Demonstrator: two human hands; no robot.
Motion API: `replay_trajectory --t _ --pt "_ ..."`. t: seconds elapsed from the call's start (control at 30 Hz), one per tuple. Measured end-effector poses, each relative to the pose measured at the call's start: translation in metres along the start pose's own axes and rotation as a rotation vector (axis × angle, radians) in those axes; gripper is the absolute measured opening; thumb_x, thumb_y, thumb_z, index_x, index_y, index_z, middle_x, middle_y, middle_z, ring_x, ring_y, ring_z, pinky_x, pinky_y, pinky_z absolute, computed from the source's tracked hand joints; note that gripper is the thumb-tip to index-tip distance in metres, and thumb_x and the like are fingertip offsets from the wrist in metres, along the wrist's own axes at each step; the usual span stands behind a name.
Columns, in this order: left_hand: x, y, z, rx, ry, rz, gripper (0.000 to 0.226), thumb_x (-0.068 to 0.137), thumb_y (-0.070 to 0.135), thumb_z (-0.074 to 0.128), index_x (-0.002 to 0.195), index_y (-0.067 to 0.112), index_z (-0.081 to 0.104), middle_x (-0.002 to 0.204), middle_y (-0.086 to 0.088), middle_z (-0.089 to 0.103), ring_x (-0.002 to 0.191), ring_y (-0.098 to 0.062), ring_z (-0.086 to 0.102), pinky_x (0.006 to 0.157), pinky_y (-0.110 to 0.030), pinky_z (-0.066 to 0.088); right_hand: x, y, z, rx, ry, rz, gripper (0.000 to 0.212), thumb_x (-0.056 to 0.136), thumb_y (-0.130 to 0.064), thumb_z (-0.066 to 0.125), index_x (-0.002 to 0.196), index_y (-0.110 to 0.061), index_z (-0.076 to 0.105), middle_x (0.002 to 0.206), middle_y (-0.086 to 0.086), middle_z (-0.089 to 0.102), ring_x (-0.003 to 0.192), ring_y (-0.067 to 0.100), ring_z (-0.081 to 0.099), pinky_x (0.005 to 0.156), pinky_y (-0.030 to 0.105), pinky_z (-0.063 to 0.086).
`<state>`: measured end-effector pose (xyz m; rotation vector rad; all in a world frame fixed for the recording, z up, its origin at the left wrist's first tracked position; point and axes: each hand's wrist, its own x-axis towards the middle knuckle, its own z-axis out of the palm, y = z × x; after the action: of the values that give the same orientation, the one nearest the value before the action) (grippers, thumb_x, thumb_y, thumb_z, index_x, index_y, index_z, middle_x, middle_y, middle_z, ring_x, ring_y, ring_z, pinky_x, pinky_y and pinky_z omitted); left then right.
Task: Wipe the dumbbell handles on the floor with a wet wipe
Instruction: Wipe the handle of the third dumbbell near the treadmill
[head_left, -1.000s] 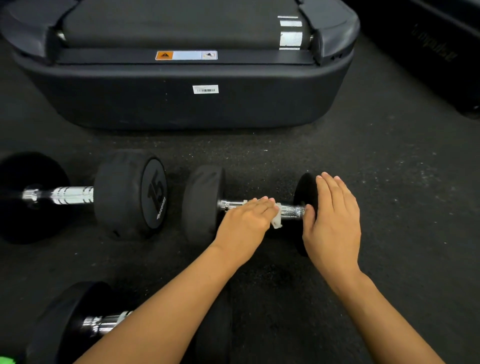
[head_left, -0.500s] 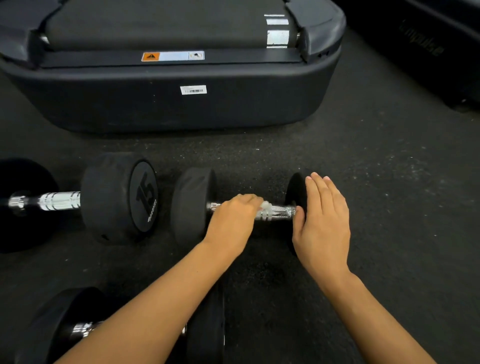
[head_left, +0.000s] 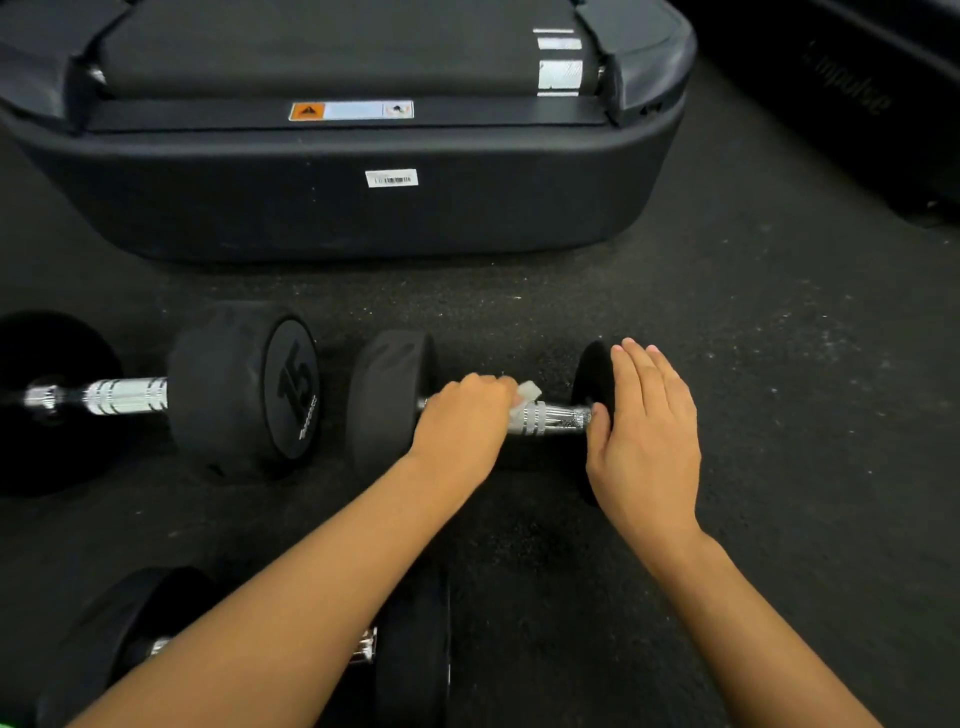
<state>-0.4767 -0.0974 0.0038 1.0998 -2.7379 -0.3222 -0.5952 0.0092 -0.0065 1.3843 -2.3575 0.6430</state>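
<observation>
While your left hand (head_left: 462, 421) curls round the wet wipe (head_left: 524, 396) on the chrome handle (head_left: 553, 418), your right hand (head_left: 647, 426) steadies the dumbbell.
Right fingers lie straight against the right-hand weight (head_left: 592, 374).

**Chrome shine on matt black**

Bright, glossy metal on the dumbbell handle (head_left: 553, 418), knurled and ringed — the weight heads (head_left: 389, 400) look matt black rubber. White wipe (head_left: 525, 394) soft, crumpled. Floor (head_left: 753, 364) rough, speckled rubber — treadmill casing (head_left: 363, 208) smooth, dull plastic.
</observation>
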Motion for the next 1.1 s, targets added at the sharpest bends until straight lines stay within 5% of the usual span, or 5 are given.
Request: replay_trajectory --t 0.2,0.4,0.53,0.77,1.1 --pt "-0.012 0.006 0.007 -0.211 0.017 0.173 0.037 0.085 -0.001 0.054 0.121 0.007 0.06 0.121 -0.012 0.062 0.112 -0.029 0.057 0.097 -0.039 0.043 -0.003 -0.001 0.0 -0.013 0.003 0.014 0.05 0.084 -0.015 0.046 0.132 0.002 0.046 0.136 0.016 0.048 0.131 0.032 0.038 0.109 0.04 0.027" --pt "-0.003 0.007 0.003 -0.114 -0.023 0.043 0.028 0.088 0.009 0.053 0.114 0.014 0.061 0.108 -0.006 0.063 0.097 -0.026 0.06 0.084 -0.038 0.047 0.001 0.001 0.0 0.007 -0.01 0.004 0.05 0.085 -0.014 0.047 0.132 0.002 0.045 0.136 0.016 0.047 0.131 0.032 0.038 0.11 0.039 0.025" --pt "-0.009 0.008 0.011 -0.215 0.041 0.17 0.036 0.083 0.0 0.058 0.117 0.009 0.063 0.113 -0.011 0.065 0.102 -0.029 0.061 0.088 -0.04 0.048 -0.005 0.0 -0.001 -0.01 -0.001 0.003 0.05 0.086 -0.016 0.045 0.133 0.001 0.044 0.137 0.016 0.047 0.131 0.031 0.037 0.11 0.038 0.023" --pt "-0.004 0.001 0.013 -0.272 0.006 0.143 0.029 0.089 0.007 0.054 0.114 0.016 0.064 0.111 -0.005 0.066 0.1 -0.025 0.061 0.085 -0.04 0.048 -0.001 0.001 -0.002 -0.016 0.003 -0.007 0.051 0.086 -0.019 0.038 0.132 0.002 0.044 0.136 0.016 0.047 0.131 0.031 0.038 0.11 0.037 0.023" --pt "0.052 0.022 0.007 -0.461 -0.335 0.037 0.015 0.09 0.023 0.058 0.091 0.015 0.071 0.086 0.0 0.064 0.086 -0.014 0.059 0.081 -0.032 0.047 0.0 0.001 0.001 -0.011 0.01 -0.011 0.05 0.087 -0.02 0.036 0.132 0.002 0.044 0.136 0.016 0.048 0.131 0.031 0.038 0.11 0.036 0.022"
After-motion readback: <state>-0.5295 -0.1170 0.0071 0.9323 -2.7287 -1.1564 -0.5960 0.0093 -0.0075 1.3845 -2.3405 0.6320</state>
